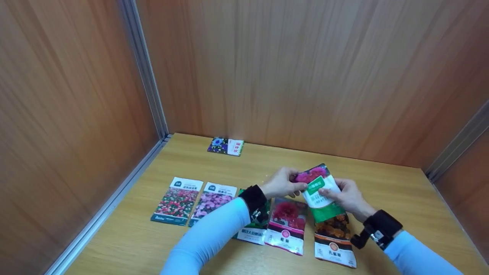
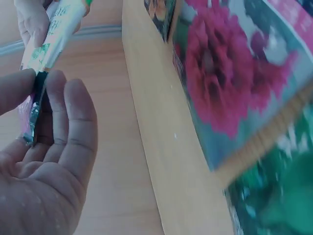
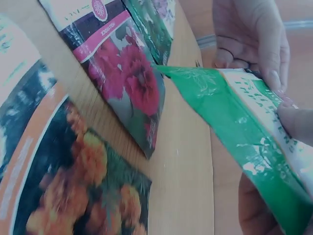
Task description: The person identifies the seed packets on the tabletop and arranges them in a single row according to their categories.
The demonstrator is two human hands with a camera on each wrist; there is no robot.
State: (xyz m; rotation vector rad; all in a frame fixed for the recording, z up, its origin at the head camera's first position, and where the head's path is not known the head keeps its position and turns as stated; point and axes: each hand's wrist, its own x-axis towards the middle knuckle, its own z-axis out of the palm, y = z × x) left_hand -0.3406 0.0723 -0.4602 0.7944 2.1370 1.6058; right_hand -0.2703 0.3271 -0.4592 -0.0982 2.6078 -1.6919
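Observation:
Both hands hold one seed packet (image 1: pixel 319 193), white and green with a pink flower picture, tilted above the table. My left hand (image 1: pixel 282 184) pinches its left edge between thumb and fingers. On the right side, my right hand (image 1: pixel 349 196) grips it with the thumb across the front. Below it lies an orange-flower packet (image 1: pixel 333 244), its upper part partly covered in the head view. Left of that lies a packet with a dark pink flower (image 1: pixel 286 214). A green packet (image 1: pixel 252 233) is mostly hidden behind my left wrist.
Two packets with teal and white print, a red-flower one (image 1: pixel 177 200) and a pink-flower one (image 1: pixel 214 196), lie at the left. A blue-flower packet (image 1: pixel 225 146) lies by the back wall. Wooden panels (image 1: pixel 305 76) enclose the table (image 1: pixel 179 156) at the back and sides.

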